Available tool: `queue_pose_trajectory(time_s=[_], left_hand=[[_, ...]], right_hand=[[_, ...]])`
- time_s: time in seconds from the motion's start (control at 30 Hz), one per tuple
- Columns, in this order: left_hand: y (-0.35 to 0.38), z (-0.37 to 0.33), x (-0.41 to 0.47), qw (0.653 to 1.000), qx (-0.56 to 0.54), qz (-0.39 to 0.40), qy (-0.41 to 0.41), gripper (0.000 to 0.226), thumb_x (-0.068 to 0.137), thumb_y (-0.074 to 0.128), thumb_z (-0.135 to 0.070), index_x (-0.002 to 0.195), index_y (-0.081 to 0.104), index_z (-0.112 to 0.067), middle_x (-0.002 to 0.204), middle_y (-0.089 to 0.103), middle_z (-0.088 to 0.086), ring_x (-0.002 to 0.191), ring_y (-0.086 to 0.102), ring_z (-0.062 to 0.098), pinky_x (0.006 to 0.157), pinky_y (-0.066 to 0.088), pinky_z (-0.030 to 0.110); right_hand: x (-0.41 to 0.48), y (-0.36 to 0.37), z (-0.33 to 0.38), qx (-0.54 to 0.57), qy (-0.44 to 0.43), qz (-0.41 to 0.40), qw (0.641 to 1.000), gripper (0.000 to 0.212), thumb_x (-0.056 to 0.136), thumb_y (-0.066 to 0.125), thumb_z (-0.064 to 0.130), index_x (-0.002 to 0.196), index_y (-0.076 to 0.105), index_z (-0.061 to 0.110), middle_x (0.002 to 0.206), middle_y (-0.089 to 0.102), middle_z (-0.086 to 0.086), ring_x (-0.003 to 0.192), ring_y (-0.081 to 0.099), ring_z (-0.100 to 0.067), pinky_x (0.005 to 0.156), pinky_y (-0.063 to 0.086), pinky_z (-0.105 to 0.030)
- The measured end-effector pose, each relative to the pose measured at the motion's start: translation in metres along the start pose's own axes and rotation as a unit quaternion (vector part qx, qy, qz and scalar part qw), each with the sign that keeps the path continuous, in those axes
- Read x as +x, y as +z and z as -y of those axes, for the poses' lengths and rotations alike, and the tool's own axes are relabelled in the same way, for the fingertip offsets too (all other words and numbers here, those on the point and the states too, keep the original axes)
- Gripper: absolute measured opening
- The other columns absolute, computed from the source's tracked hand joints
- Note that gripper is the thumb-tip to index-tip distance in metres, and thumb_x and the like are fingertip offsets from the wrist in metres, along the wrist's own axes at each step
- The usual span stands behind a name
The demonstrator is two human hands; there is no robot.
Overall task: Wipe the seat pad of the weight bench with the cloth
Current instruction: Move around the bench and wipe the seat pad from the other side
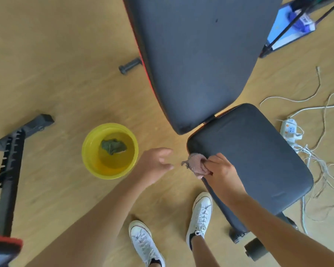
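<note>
Fingers (210,164) of our right hand (221,170) are curled tight around the pink cloth (196,164), which is all bunched up, with one loose corner poking out to the left. We hold it scrunched like that, we think, so it makes a fat little pad to rub with. The cloth sits right at the near left edge of the seat pad (258,151), touching it or just above it; we cannot tell which. That looks like a good place to start, because from there we can push across the whole pad. Our left hand (156,164) is open and holds nothing. It hangs in the air between the cloth and the yellow bowl (89,151), its fingers spread loose, maybe to keep us steady. The bowl stands on the wooden floor (56,64) near our left side, with water in it and a dark green rag (113,146) soaking at the bottom. We guess it is kept close so a cloth can be dipped without walking far. The seat pad is dark grey, and the long back pad (197,54) sits just beyond it with a thin gap between them. Our two white shoes (200,212) stand just beside the seat, so we can lean over it. White cords (316,151) and a power strip (289,130) lie on the floor on the far side of the seat. We should keep drips away from those. Most of the pad is not yet wiped, we think.
</note>
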State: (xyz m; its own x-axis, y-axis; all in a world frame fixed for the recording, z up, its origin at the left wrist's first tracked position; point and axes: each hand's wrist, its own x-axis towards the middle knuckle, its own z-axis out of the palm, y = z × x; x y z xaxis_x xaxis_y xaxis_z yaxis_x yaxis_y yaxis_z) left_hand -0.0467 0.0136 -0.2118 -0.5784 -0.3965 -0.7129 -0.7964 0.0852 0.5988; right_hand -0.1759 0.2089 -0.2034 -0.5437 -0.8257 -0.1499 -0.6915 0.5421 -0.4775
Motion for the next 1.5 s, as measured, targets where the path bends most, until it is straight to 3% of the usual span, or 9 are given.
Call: queue_pose_trajectory(time_s=[0.2,0.4,0.7,1.0,1.07,1.17,1.2,1.37,1.5], left_hand=[[-0.066,0.078,-0.089,0.988,-0.126,-0.091,-0.021,0.086,0.055,0.087,-0.053,0.135,0.063,-0.034,0.133,0.065,-0.016,0.123,0.059,0.001,0.097,0.051,0.033],[-0.144,0.166,-0.190,0.971,-0.158,-0.172,-0.047,0.040,0.066,0.091,-0.037,0.100,0.071,-0.041,0.112,0.073,-0.011,0.106,0.067,0.006,0.077,0.055,0.027],[-0.202,0.325,-0.373,0.975,-0.041,0.050,-0.212,0.058,0.055,0.074,-0.075,0.109,0.067,-0.055,0.118,0.066,-0.029,0.105,0.064,-0.006,0.095,0.053,0.029],[-0.212,0.509,-0.536,0.925,-0.175,-0.002,-0.337,0.062,0.060,0.082,-0.059,0.117,0.071,-0.040,0.119,0.073,-0.016,0.111,0.070,0.009,0.096,0.058,0.041],[-0.201,0.542,-0.565,0.913,-0.226,-0.025,-0.338,0.065,0.053,0.081,-0.060,0.115,0.073,-0.040,0.111,0.078,-0.018,0.105,0.074,0.009,0.091,0.060,0.039],[-0.164,0.583,-0.590,0.901,-0.284,-0.071,-0.320,0.060,0.061,0.082,-0.052,0.118,0.073,-0.035,0.109,0.080,-0.016,0.101,0.075,0.006,0.086,0.060,0.036],[-0.148,0.591,-0.594,0.901,-0.292,-0.089,-0.309,0.058,0.063,0.082,-0.051,0.118,0.073,-0.034,0.108,0.080,-0.016,0.099,0.075,0.004,0.084,0.060,0.035],[-0.065,0.616,-0.596,0.907,-0.303,-0.126,-0.262,0.053,0.061,0.082,-0.059,0.112,0.070,-0.050,0.109,0.075,-0.031,0.098,0.072,-0.006,0.084,0.049,0.024],[-0.011,0.624,-0.578,0.893,-0.329,-0.152,-0.268,0.059,0.067,0.090,-0.044,0.121,0.065,-0.048,0.115,0.071,-0.032,0.097,0.072,-0.008,0.097,0.052,0.033]], right_hand=[[0.029,0.018,0.115,0.142,0.045,-0.012,0.989,0.065,0.065,0.093,-0.003,0.050,0.032,0.016,0.053,0.026,0.010,0.051,0.027,-0.012,0.045,0.023,-0.017],[0.019,0.068,0.252,0.163,0.049,0.078,0.982,0.034,0.087,0.078,0.032,0.080,0.048,0.018,0.057,0.049,0.009,0.059,0.052,-0.029,0.049,0.041,-0.033],[-0.075,0.151,0.403,0.090,-0.239,0.252,0.933,0.005,0.091,0.062,0.002,0.089,0.059,0.006,0.093,0.050,0.008,0.075,0.052,-0.018,0.070,0.046,-0.035],[-0.179,0.268,0.456,-0.004,-0.338,0.225,0.914,0.031,0.082,0.074,-0.008,0.111,0.076,0.005,0.091,0.062,-0.013,0.090,0.056,-0.031,0.078,0.056,-0.037],[-0.228,0.271,0.433,-0.020,-0.440,0.279,0.853,0.020,0.077,0.079,-0.006,0.091,0.077,0.008,0.078,0.063,-0.008,0.078,0.059,-0.026,0.074,0.055,-0.029],[-0.272,0.263,0.406,-0.077,-0.682,0.389,0.614,0.026,0.095,0.050,-0.004,0.084,0.067,0.013,0.077,0.060,-0.004,0.068,0.055,-0.024,0.070,0.055,-0.033],[-0.262,0.265,0.410,-0.083,-0.719,0.364,0.586,0.027,0.097,0.046,-0.002,0.086,0.065,0.014,0.080,0.058,-0.003,0.069,0.052,-0.022,0.069,0.054,-0.032],[-0.173,0.288,0.453,-0.081,-0.390,0.138,0.907,0.009,0.091,0.071,0.006,0.086,0.074,0.012,0.082,0.055,0.000,0.080,0.057,-0.019,0.062,0.049,-0.039],[-0.246,0.289,0.439,-0.088,-0.379,0.187,0.902,0.010,0.083,0.071,-0.008,0.080,0.074,0.002,0.074,0.054,-0.011,0.069,0.057,-0.033,0.058,0.046,-0.032]])
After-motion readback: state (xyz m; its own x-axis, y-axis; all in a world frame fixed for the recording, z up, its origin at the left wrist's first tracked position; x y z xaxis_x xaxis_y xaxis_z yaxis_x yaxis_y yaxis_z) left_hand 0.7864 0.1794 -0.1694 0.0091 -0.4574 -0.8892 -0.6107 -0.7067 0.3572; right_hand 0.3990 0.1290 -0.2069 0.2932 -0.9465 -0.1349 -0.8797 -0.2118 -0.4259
